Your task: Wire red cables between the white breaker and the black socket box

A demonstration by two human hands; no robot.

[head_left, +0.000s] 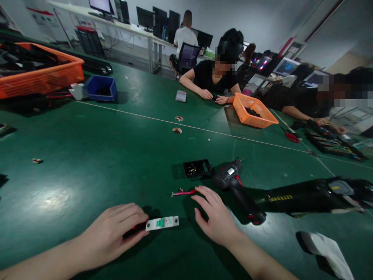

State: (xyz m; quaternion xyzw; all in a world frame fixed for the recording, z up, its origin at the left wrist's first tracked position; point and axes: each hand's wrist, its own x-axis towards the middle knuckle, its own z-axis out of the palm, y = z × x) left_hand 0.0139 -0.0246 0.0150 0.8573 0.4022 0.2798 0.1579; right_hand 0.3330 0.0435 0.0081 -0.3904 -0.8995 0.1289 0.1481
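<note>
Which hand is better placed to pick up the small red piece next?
Probably the right hand: it is open and right by the red piece, while the left hand grips the white switch.

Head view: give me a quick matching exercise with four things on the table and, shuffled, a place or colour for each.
Things
1. Power drill
2. White block
3. Blue bin
4. Thin red piece

Places or colours
A. Beside the large orange basket
B. At the fingertips of the right hand
C. Black with red details
D. At the fingertips of the left hand

Right pairs: 1-C, 2-D, 3-A, 4-B
</note>
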